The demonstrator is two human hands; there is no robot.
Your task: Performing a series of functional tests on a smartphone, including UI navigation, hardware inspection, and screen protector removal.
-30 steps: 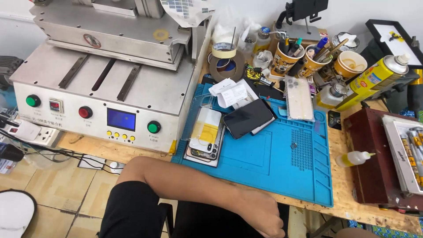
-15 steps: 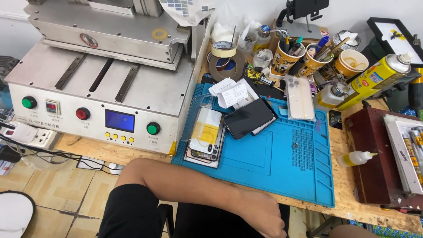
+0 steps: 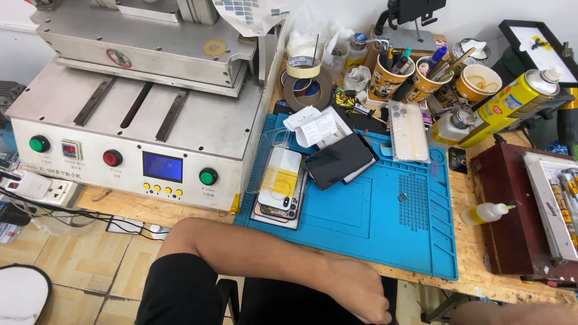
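My left forearm crosses the lower part of the view from the left. My left hand [image 3: 356,293] lies below the front edge of the wooden bench, fingers curled in a loose fist with nothing visible in it. It is just in front of the blue work mat [image 3: 385,238]. On the mat's left side lies a stack of phones [image 3: 280,188] under a clear case, and a dark phone [image 3: 338,161] rests tilted beside it. A strip of bare skin [image 3: 512,313] shows at the bottom right edge; my right hand itself is out of view.
A large metal press machine [image 3: 141,129] with coloured buttons and a small blue screen fills the left. Tape rolls [image 3: 307,84], cups of tools [image 3: 385,75], a yellow spray can [image 3: 509,105], a small squeeze bottle [image 3: 484,212] and a dark red box [image 3: 512,210] crowd the back and right.
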